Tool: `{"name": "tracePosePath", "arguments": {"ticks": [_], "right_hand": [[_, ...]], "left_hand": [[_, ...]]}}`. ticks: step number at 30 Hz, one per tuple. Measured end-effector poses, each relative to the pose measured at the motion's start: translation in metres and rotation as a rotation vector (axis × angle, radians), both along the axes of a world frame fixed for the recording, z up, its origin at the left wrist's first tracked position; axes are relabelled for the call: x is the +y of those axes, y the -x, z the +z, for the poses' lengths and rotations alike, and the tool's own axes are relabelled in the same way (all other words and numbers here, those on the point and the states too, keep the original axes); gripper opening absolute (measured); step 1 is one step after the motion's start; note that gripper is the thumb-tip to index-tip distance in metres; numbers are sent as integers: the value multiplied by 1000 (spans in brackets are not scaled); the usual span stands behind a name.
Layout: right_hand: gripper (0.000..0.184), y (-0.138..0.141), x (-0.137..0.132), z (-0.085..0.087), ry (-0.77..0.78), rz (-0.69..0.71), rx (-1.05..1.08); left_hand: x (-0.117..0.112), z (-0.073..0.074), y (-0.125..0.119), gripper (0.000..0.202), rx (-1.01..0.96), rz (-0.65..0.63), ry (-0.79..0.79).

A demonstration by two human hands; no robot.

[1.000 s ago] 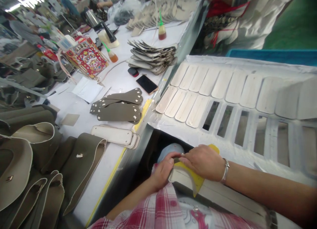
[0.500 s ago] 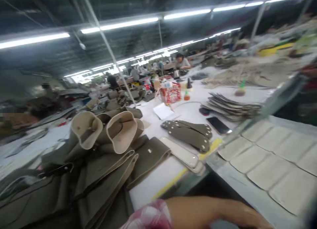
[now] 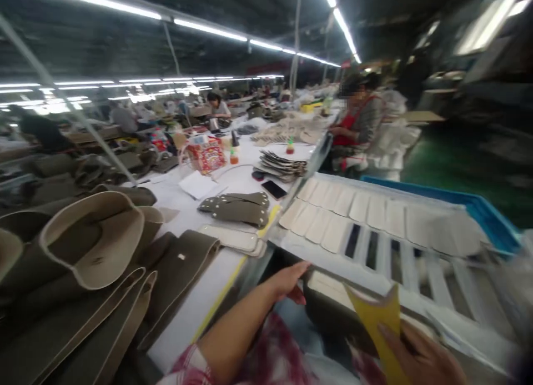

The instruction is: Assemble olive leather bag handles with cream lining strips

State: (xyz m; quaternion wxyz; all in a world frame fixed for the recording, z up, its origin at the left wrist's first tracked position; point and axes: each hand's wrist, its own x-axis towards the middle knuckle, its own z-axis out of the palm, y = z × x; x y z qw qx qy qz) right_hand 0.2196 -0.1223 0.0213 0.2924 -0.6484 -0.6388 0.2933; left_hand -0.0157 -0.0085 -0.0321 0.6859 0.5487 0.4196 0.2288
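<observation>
My left hand [image 3: 287, 281] is stretched out flat with its fingers together, empty, reaching toward the near edge of the white slotted rack [image 3: 375, 274]. My right hand [image 3: 420, 357] is low at the frame's bottom right and grips a yellow curved sheet [image 3: 377, 324] by its lower end. Several cream oblong pieces [image 3: 333, 213] lie in rows on the rack. A flat cream piece [image 3: 328, 285] lies under the rack's near edge, just right of my left hand.
On the white table lie stacked cream oblong pieces [image 3: 233, 239], olive studded pieces [image 3: 239, 207], a phone [image 3: 273, 189] and rolled olive bag bodies [image 3: 91, 251]. A blue bin [image 3: 478, 207] stands behind the rack. A seated person in red [image 3: 358, 124] works beyond the rack.
The view has swung up and right. My hands, together on the cream piece and yellow sheet a second ago, have parted: the left is open, the right holds the yellow sheet.
</observation>
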Motion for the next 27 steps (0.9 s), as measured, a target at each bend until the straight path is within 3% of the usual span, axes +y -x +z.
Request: {"name": "tracePosePath", "arguments": {"ticks": [3,5,13,18,23,27], "right_hand": [[39,-1,-24,2,149,-129,158],[39,12,-25,2,216,-163,299],[44,68,-13,-20,435,-162,770],[38,90,-3,-32,590,-201,877],[32,99,5,-37,823,-88,1105],[40,101,10,-45,775,-47,1215]], "left_hand": [[-13,-7,-8,74,-293,5,295],[-17,-7,-15,73,-372,15,366],[-16,-11,-24,67,-613,137,354],[-15,-14,-18,69,-720,61,409],[-14,-22,-12,80,-758,49,444],[-18,-23,-12,82,-781,91,424]]}}
